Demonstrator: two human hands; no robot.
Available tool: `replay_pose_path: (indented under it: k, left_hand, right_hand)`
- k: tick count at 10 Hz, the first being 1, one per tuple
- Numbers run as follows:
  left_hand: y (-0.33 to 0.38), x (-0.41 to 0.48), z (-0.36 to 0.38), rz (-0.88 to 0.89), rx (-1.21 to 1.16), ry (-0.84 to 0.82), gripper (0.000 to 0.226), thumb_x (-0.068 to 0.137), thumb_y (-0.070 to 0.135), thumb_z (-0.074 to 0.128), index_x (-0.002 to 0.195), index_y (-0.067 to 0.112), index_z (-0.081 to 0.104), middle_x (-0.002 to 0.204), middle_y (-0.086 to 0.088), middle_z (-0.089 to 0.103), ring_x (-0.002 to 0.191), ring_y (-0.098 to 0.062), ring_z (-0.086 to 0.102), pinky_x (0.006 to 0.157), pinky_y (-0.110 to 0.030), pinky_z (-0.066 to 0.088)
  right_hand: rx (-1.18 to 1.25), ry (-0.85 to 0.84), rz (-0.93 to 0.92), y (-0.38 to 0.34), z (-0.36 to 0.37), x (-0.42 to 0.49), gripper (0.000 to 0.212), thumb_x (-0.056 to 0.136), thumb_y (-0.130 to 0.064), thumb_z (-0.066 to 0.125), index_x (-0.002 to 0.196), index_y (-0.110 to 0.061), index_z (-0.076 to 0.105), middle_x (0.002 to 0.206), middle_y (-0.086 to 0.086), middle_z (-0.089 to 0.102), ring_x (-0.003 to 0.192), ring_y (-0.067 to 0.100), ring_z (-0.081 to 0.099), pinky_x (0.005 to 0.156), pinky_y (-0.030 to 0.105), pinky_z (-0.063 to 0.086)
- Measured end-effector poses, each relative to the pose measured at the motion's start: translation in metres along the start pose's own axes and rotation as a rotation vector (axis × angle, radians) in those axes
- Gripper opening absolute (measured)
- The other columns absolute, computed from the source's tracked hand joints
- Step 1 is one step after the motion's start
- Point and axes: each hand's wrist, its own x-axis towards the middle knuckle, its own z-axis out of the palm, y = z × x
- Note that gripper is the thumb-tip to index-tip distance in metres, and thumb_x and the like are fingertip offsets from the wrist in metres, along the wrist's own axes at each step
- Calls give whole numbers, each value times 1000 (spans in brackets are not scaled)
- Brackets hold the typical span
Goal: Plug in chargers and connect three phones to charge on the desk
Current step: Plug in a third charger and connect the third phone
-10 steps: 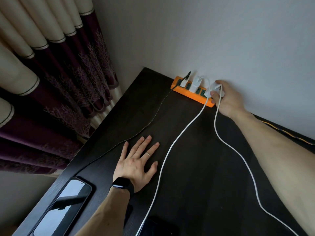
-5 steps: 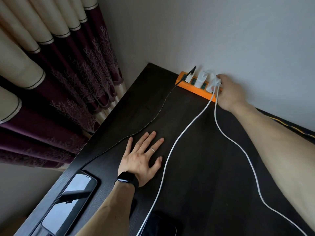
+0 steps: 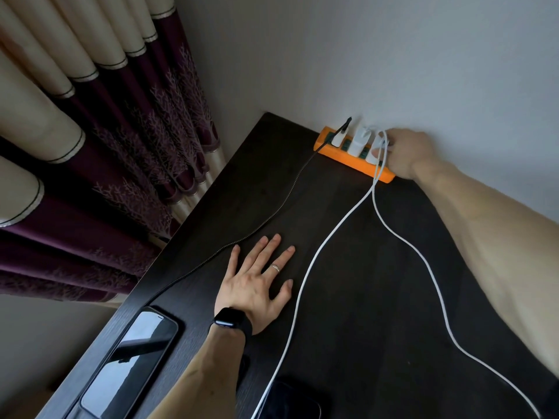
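Dark desk (image 3: pixel 378 313), with the orange power strip (image 3: pixel 341 154) at its far edge against the wall. Well short of the strip, to the left: a phone (image 3: pixel 130 361) face up. Nearer the strip, left hand (image 3: pixel 257 282) flat, fingers spread, holding nothing. At the strip's right end, right hand (image 3: pixel 408 152) pinching the third white charger (image 3: pixel 371 146). Press straight down and squarely until seated, without rocking, and keep the white cable (image 3: pixel 302 282) slack.

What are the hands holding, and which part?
The right hand grips the rightmost white charger by its body. The left hand lies flat, holding nothing.
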Motion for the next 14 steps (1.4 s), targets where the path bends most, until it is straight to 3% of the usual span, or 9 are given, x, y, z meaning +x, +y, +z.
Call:
replay_pose_path:
  k: [1, 2, 3, 5, 9, 10, 11, 12, 14]
  left_hand:
    - [0, 0, -1, 3, -8, -6, 61, 96, 63, 18, 149, 54, -10, 161, 22, -18, 147, -2, -22, 121, -48, -12]
    - [0, 0, -1, 4, -11, -5, 62, 95, 63, 17, 149, 54, -11, 161, 22, -19, 147, -2, -22, 121, -48, -11]
    - [0, 0, 0, 5, -14, 11, 62, 95, 63, 18, 150, 53, -9, 161, 22, -17, 147, -2, -20, 122, -48, -9]
    - [0, -1, 1, 3, -17, 14, 62, 96, 62, 20, 151, 52, -6, 162, 22, -15, 147, -1, -20, 121, -48, -10]
    - [-2, 0, 1, -4, -1, -1, 62, 95, 63, 20, 150, 53, -8, 162, 21, -16, 148, -2, -20, 121, -47, -12]
    - [-2, 0, 3, -8, -2, 7, 62, 95, 63, 20, 150, 53, -6, 162, 21, -14, 148, -2, -18, 122, -47, -10]
    - [-4, 1, 3, -6, 7, -2, 62, 94, 64, 19, 150, 54, -5, 162, 21, -14, 149, -3, -16, 122, -47, -9]
    - [-4, -1, 3, -11, 9, -14, 61, 95, 64, 20, 150, 54, -5, 161, 22, -16, 148, -3, -18, 122, -47, -10]
    - [-2, 3, 5, -13, -11, 43, 61, 95, 60, 26, 153, 49, 9, 163, 20, -3, 150, -3, -9, 122, -48, -6]
  right_hand:
    - [351, -102, 190, 1, -2, -1, 39, 99, -14, 60, 138, -18, 55, 109, 16, 69, 79, 35, 75, 81, 50, 62]
    - [390, -173, 210, 1, -7, 4, 42, 98, -12, 63, 139, -14, 54, 102, 17, 70, 77, 36, 75, 84, 50, 61]
    - [379, -197, 197, 4, -15, 11, 53, 89, -13, 75, 139, -13, 56, 110, 17, 72, 85, 35, 74, 88, 50, 60]
    - [7, -74, 15, 4, -22, 5, 55, 82, -42, 80, 130, -19, 67, 127, 10, 70, 120, 31, 62, 107, 45, 47]
    - [123, -42, 34, 3, -8, -5, 46, 88, -37, 73, 132, -26, 66, 125, 7, 70, 117, 30, 63, 103, 41, 49]
    - [429, -60, 43, 14, 7, -7, 53, 87, -29, 72, 138, -31, 58, 129, 1, 68, 118, 25, 64, 104, 47, 50]
    - [973, -24, 196, 24, 13, -34, 54, 96, -21, 64, 147, -32, 48, 129, -3, 61, 107, 24, 69, 94, 39, 55]
    - [1345, -9, 317, 32, 13, -85, 41, 96, -17, 64, 137, -25, 60, 129, 2, 66, 105, 26, 71, 86, 36, 57]
    - [1735, -17, 441, 41, 27, -230, 31, 99, -18, 59, 129, -13, 65, 120, 7, 73, 107, 25, 73, 97, 39, 54]
